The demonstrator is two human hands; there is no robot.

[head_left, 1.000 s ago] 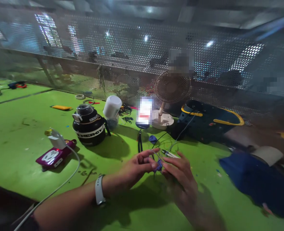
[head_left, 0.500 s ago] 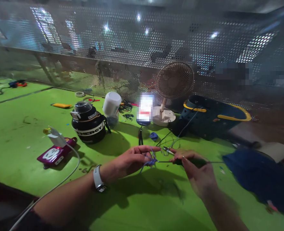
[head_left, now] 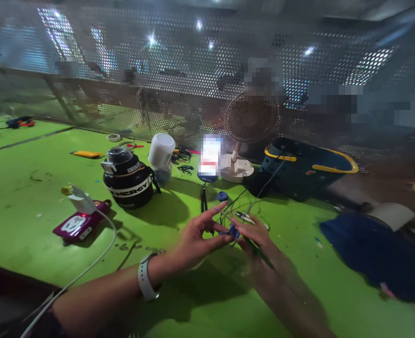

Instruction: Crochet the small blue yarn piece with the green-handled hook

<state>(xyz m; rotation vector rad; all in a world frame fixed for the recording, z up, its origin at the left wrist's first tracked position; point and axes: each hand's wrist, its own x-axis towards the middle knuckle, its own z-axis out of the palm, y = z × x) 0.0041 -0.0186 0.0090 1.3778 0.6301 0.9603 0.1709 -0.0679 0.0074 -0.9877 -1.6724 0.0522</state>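
Between both hands is a small piece of purple-blue yarn work (head_left: 233, 232). My left hand (head_left: 202, 237), with a white-strapped watch (head_left: 146, 278) on the wrist, pinches its left side between thumb and fingers, while the index finger is raised with yarn near it. My right hand (head_left: 264, 244) grips a thin tool with a green handle (head_left: 260, 253); its fingertips meet the yarn work, which hides the tool's tip. Just beyond the right fingers lies a small metal-tipped tool (head_left: 244, 217) on the green table (head_left: 179, 206). A small blue yarn bundle (head_left: 222, 196) rests farther back.
Farther back stand a black jug (head_left: 128, 180), a white bottle (head_left: 161, 149), a lit phone (head_left: 209, 157), a fan (head_left: 251, 117) and a dark basket (head_left: 309, 173). A purple power strip (head_left: 82, 227) with a white cable is at left, dark blue cloth (head_left: 372, 253) at right.
My right hand has moved left to meet the yarn work, and the tool has turned from level to slanting. My left hand has rotated, its index finger now pointing upward. The view has shifted slightly.
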